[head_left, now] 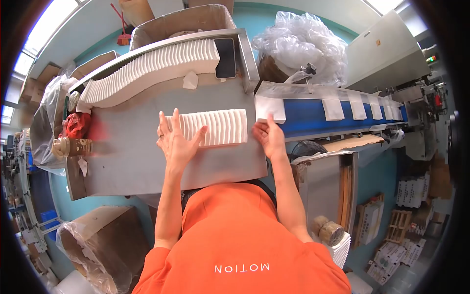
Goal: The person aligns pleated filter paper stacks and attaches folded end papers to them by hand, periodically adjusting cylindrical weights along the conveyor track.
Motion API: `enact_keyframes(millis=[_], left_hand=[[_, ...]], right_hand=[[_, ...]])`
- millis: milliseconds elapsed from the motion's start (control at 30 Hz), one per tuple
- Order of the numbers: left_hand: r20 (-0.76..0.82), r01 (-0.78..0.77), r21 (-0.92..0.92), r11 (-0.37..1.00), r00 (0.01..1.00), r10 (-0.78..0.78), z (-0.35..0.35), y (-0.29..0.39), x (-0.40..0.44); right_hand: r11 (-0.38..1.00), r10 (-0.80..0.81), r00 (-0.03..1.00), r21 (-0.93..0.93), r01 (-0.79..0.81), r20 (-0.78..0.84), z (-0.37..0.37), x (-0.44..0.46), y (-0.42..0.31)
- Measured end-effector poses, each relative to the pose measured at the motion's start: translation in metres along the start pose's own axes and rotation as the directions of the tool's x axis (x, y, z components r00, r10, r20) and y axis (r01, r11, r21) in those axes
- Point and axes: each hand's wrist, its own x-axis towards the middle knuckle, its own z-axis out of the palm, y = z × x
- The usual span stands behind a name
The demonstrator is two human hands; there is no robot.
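A row of folded white paper napkins (223, 126) stands on edge, packed side by side, on the grey metal table (132, 161). My left hand (178, 144) is at the row's left end with fingers and thumb spread, the thumb lying along the near side. Where the table meets the blue conveyor belt (306, 115), a flat white napkin stack (270, 109) lies at the belt's near end. My right hand (270, 138) is at its front edge, fingers apart and one fingertip against it; whether anything is under the fingers is hidden.
A long curved row of napkins (152, 68) lines the table's back wall, beside a dark tray (225, 58). More white stacks (333, 110) lie spaced along the belt. A tape roll (73, 146) and red plastic (77, 125) sit at the left edge. Clear plastic bags (303, 46) stand behind.
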Motion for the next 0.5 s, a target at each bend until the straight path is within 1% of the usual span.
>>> enact_keyframes(millis=[33, 67, 100, 133, 167, 200, 233, 267, 300, 333, 433, 467, 500], left_hand=[[-0.009, -0.008, -0.003, 1.0, 1.0, 0.008, 0.002, 0.002, -0.001], [-0.012, -0.017, -0.006, 1.0, 1.0, 0.017, 0.004, 0.003, -0.003], [-0.006, -0.015, 0.0, 1.0, 1.0, 0.015, 0.005, 0.004, -0.007], [-0.005, -0.015, 0.002, 1.0, 1.0, 0.015, 0.006, 0.005, -0.008], [-0.006, -0.015, 0.003, 1.0, 1.0, 0.015, 0.007, 0.007, -0.009], [-0.03, -0.012, 0.005, 1.0, 0.999, 0.012, 0.008, 0.006, -0.01], [-0.054, -0.008, 0.007, 1.0, 0.998, 0.009, 0.008, 0.004, -0.012], [-0.081, -0.005, 0.007, 1.0, 0.997, 0.005, 0.008, 0.001, -0.013], [-0.084, -0.002, -0.001, 1.0, 0.996, 0.002, 0.006, -0.001, -0.014], [-0.086, 0.002, -0.01, 1.0, 0.996, -0.003, 0.004, -0.004, -0.016], [-0.084, -0.009, -0.04, 0.999, 0.996, 0.005, 0.001, -0.007, -0.02], [-0.078, -0.018, -0.04, 0.999, 0.997, 0.015, 0.001, -0.008, -0.02], [-0.075, -0.026, -0.041, 0.999, 0.997, 0.022, 0.002, -0.009, -0.022]], right_hand=[[0.981, 0.011, 1.0, -0.194, -0.013, -0.013, 0.019, -0.021, -0.008], [0.92, -0.154, 0.986, -0.355, 0.168, 0.067, 0.035, -0.035, -0.006], [0.802, -0.296, 0.94, -0.49, 0.341, 0.169, 0.048, -0.045, 0.001], [0.669, -0.347, 0.906, -0.613, 0.42, 0.242, 0.055, -0.048, 0.007], [0.507, -0.382, 0.866, -0.71, 0.488, 0.323, 0.061, -0.049, 0.009], [0.575, -0.304, 0.908, -0.705, 0.415, 0.287, 0.069, -0.055, 0.006], [0.732, -0.212, 0.944, -0.598, 0.325, 0.254, 0.063, -0.05, 0.01], [0.855, -0.114, 0.964, -0.47, 0.219, 0.241, 0.055, -0.04, 0.018], [0.94, -0.016, 0.969, -0.326, 0.098, 0.245, 0.052, -0.037, 0.019], [0.97, 0.041, 0.97, -0.242, 0.019, 0.238, 0.046, -0.037, 0.019], [0.941, 0.228, 0.934, -0.308, -0.139, 0.274, 0.028, -0.048, 0.009], [0.946, 0.289, 0.892, -0.25, -0.208, 0.349, 0.019, -0.046, 0.006], [0.949, 0.281, 0.9, -0.237, -0.209, 0.334, 0.014, -0.046, 0.003]])
